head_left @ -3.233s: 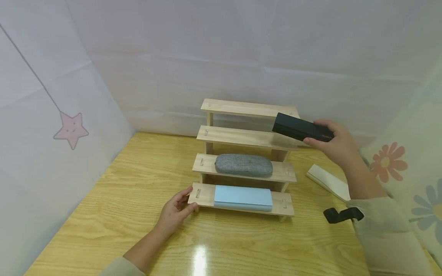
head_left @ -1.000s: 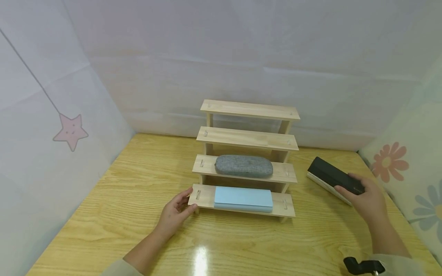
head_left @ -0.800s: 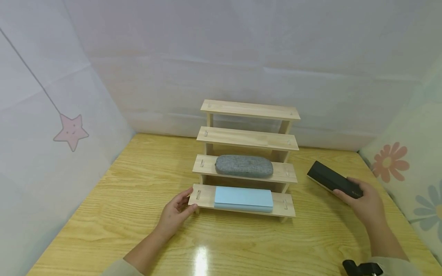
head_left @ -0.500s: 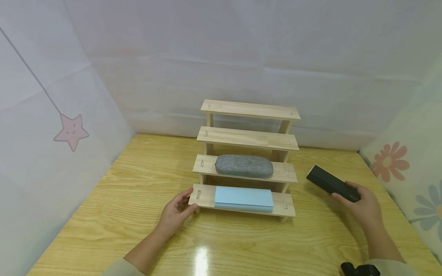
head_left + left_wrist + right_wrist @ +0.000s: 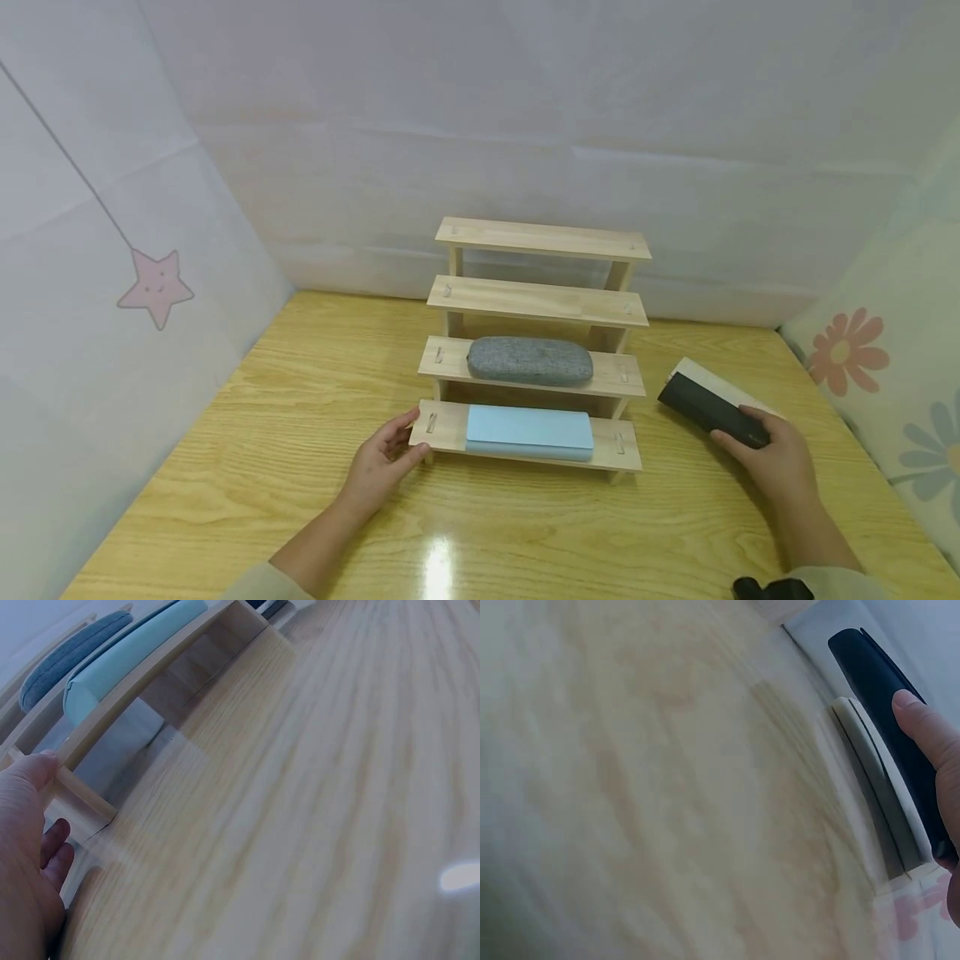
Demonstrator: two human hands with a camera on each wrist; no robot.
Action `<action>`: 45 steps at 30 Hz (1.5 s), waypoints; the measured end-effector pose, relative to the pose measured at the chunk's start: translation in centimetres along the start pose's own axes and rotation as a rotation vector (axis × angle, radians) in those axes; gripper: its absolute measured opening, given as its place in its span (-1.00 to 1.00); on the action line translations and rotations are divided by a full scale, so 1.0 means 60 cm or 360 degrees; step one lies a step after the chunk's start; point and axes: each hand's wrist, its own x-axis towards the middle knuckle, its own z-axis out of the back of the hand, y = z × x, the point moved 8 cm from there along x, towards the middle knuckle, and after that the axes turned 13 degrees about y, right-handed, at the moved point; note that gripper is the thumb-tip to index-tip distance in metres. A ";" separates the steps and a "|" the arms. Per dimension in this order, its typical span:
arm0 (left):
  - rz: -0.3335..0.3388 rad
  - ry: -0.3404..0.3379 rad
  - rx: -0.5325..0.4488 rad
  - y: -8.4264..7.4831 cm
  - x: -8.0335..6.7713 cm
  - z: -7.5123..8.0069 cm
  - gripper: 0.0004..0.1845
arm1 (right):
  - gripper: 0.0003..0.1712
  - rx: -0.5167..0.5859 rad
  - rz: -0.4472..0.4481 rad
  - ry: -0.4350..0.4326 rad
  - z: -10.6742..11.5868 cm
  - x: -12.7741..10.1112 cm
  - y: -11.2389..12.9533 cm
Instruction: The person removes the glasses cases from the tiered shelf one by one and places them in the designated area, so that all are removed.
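Observation:
In the head view, my left hand [image 5: 381, 467] grips the left end of the lowest tier of a pale wooden step shelf [image 5: 540, 298], thumb at the front edge and fingers at the back. My right hand [image 5: 780, 458] holds a long black glasses case [image 5: 708, 408] by its near right end. Beneath and behind it on the table lies a cream glasses case [image 5: 711, 382], partly hidden by the black one. In the right wrist view the black case [image 5: 885, 712] tilts over the cream case [image 5: 874, 769], the thumb pressing its side.
A grey fabric glasses case [image 5: 529, 361] sits on the shelf's second tier from the bottom. A light blue flap case [image 5: 529, 425] lies on the lowest tier. The shelf stands on a wood-grain table [image 5: 315, 358], with pale cloth walls [image 5: 480, 100] around it.
My right hand has carried the black case from before the upper tiers down right to the cream case. Lately it shifted slightly left and nearer, uncovering the cream case. My left hand stayed put.

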 end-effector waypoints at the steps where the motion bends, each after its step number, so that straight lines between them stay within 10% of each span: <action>1: 0.0004 0.0003 -0.0003 0.000 0.000 0.000 -0.40 | -0.11 -0.0006 0.0001 -0.0004 -0.002 0.000 -0.002; 45: 0.0016 -0.0017 -0.0010 -0.002 0.000 0.002 -0.41 | -0.15 -0.0190 0.0128 -0.0198 -0.020 -0.018 -0.018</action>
